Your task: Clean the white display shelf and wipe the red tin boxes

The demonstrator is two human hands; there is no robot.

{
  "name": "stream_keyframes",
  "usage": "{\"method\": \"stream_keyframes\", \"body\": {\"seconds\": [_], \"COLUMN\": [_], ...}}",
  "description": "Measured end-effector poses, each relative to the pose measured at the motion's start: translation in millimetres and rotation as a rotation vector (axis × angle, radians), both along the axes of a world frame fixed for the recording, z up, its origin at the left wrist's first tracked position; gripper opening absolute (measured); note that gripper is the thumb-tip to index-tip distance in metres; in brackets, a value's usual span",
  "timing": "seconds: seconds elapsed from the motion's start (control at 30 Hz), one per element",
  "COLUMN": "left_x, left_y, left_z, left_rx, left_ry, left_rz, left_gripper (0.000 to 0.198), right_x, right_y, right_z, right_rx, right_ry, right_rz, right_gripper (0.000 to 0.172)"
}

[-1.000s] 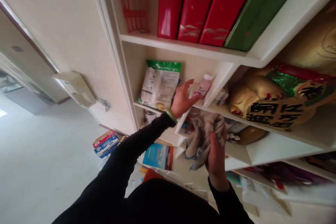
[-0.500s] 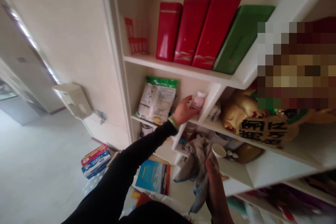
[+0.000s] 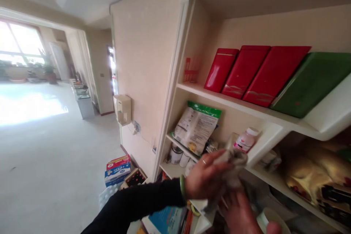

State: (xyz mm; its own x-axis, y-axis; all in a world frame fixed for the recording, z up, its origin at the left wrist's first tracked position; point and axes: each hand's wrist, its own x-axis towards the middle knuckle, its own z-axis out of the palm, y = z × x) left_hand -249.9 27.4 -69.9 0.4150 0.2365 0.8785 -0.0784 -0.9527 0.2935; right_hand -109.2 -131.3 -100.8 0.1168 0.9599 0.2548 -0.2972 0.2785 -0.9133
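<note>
A crumpled grey cloth is bunched between my two hands in front of the shelves, partly smeared by motion. My left hand, with a green bangle and a ring, is closed on it from the left. Below, my right hand holds the cloth's lower part, its fingers partly hidden. Just beyond the cloth stands a pink bottle with a white cap, on the middle shelf. To its left leans a white and green bag.
Red tins and a green tin line the upper shelf. At right sits a golden figure. A white cup is low on the right. Boxes stand on the floor beside the wall, below a wall-mounted box.
My left hand has left the pink bottle, which stays on the shelf, and closed on the cloth my right hand was holding. The view has swung up and left.
</note>
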Motion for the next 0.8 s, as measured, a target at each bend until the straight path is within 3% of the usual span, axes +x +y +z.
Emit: {"method": "stream_keyframes", "body": {"seconds": [0.13, 0.23, 0.3, 0.4, 0.53, 0.7, 0.77, 0.8], "left_x": [-42.8, -64.7, -65.8, -44.9, 7.7, 66.6, 81.6, 86.9], "left_y": [77.3, 126.1, 142.1, 136.8, 94.8, 30.1, 12.6, 8.3], "left_z": [102.4, 174.6, 204.3, 224.1, 232.1, 238.0, 242.8, 245.6], "left_rx": [0.122, 0.151, 0.146, 0.156, 0.245, 0.354, 0.368, 0.335], "left_ry": [-0.264, -0.182, -0.042, 0.073, 0.197, 0.355, 0.456, 0.541], "left_rz": [0.358, 0.558, 0.596, 0.623, 0.561, 0.447, 0.411, 0.389], "left_gripper": [0.069, 0.063, 0.061, 0.054, 0.049, 0.054, 0.045, 0.050], "right_x": [-24.9, -20.9, -11.9, -2.4, -7.6, -29.6, -37.4, -40.4], "right_y": [3.9, -4.6, -12.2, -17.4, -11.8, -17.5, -21.7, -22.9], "right_z": [14.0, 15.6, 10.0, -1.1, -3.4, 20.0, 29.6, 32.9], "right_rx": [0.019, -0.050, -0.077, -0.094, -0.101, -0.108, -0.100, -0.093], "right_ry": [-0.095, -0.092, -0.057, -0.029, -0.006, -0.063, -0.057, -0.058], "right_rz": [0.076, 0.042, 0.004, -0.008, -0.049, -0.086, -0.138, -0.169], "right_gripper": [0.111, 0.099, 0.089, 0.085, 0.079, 0.067, 0.062, 0.058]}}
